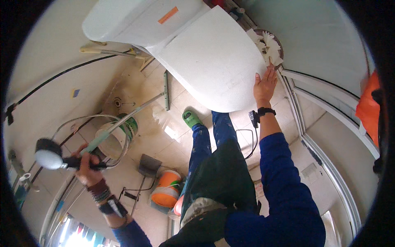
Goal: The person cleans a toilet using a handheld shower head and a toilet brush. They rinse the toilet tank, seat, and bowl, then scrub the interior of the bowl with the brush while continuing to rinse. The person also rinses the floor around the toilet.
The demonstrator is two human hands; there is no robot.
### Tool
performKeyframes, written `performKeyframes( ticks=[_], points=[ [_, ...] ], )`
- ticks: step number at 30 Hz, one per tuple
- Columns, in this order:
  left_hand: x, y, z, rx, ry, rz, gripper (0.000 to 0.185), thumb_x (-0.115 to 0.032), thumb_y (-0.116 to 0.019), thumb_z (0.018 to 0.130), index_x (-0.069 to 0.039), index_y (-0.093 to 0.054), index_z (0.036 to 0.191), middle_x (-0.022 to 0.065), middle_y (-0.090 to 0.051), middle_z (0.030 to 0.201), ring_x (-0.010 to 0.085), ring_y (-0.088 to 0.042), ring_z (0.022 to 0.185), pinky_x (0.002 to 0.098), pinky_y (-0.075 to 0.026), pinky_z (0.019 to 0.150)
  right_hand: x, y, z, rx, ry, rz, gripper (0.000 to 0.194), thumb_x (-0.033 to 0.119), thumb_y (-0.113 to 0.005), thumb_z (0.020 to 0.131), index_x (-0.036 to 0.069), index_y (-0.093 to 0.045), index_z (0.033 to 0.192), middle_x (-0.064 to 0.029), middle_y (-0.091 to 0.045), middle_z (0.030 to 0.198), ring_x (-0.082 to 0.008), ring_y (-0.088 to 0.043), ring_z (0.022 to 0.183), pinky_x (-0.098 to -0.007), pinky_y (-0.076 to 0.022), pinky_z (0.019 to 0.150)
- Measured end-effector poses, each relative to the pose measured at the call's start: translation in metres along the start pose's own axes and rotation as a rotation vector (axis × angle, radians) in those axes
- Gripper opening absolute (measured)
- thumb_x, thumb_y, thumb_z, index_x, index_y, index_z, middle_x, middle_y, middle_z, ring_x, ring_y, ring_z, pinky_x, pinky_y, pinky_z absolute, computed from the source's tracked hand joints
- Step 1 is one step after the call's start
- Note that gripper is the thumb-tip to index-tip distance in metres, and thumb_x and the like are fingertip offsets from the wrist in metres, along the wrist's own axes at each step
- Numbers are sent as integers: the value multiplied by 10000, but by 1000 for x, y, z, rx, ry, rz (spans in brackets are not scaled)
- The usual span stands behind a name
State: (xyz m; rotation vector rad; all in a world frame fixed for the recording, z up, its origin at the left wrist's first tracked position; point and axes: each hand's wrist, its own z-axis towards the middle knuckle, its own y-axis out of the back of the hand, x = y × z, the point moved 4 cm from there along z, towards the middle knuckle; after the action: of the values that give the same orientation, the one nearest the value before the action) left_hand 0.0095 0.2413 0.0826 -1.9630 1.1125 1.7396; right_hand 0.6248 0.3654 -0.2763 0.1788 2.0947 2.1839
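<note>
My left hand is closed around the dark handle of a handheld shower head. The pole of a floor squeegee runs up to the same hand and seems gripped with it. Its green blade rests on the tiles. A white toilet with its lid down stands before me. Flat and empty, with the thumb apart from the fingers, my right hand is at the lid's right edge. Whether its palm touches the lid, I cannot tell. Just beyond it is a waste bin full of crumpled paper.
A pale bucket stands left, near the shower hose and a floor drain. A long-handled dustpan and an orange bucket are lower down. Sliding-door framing borders the right. Some floor tiles look wet.
</note>
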Motion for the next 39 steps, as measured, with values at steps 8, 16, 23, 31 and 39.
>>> performKeyframes(
  ticks=[8, 16, 23, 31, 39],
  points=[
    [11, 37, 1, 107, -2, -88, 225, -26, -652, 868, -126, -494, 994, 185, -617, 1181, 135, -508, 555, 263, -442, 545, 233, -11, -63, 177, 270, 525, 777, 378, -571, 960, -38, -245, 1529, -218, -222, 1609, -350, -160, 1511, -483, -78, 1239],
    [6, 29, -4, 15, -28, 15, 214, -23, -632, 859, -116, -497, 997, 184, -610, 1183, 120, -508, 554, 258, -436, 542, 302, 17, -54, 111, 503, 982, 687, 283, -671, 897, 11, -400, 1467, -189, -369, 1540, -328, -285, 1469, -470, -194, 1218],
    [14, 43, 5, -52, -58, -86, 200, -16, -603, 868, -90, -494, 1018, 189, -598, 1159, 119, -500, 544, 255, -430, 536, 85, -19, 44, -154, -208, -101, 669, 402, -449, 1020, -130, -374, 1417, -296, -360, 1504, -427, -300, 1422, -529, -182, 1194],
    [17, 54, 3, -82, -76, -13, 220, -38, -606, 875, -90, -487, 1053, 179, -594, 1148, 122, -493, 538, 259, -422, 514, 334, -33, 100, -147, 622, 300, 616, 406, -548, 962, -45, -508, 1379, -234, -479, 1452, -377, -394, 1397, -518, -190, 1204],
    [15, 36, -5, -103, -88, -62, 251, -52, -630, 853, -53, -530, 1084, 167, -604, 1136, 120, -482, 527, 265, -420, 500, 350, 15, -37, 319, 907, 1015, 671, 323, -643, 913, -31, -418, 1437, -225, -363, 1531, -371, -295, 1455, -485, -228, 1206]
  ],
)
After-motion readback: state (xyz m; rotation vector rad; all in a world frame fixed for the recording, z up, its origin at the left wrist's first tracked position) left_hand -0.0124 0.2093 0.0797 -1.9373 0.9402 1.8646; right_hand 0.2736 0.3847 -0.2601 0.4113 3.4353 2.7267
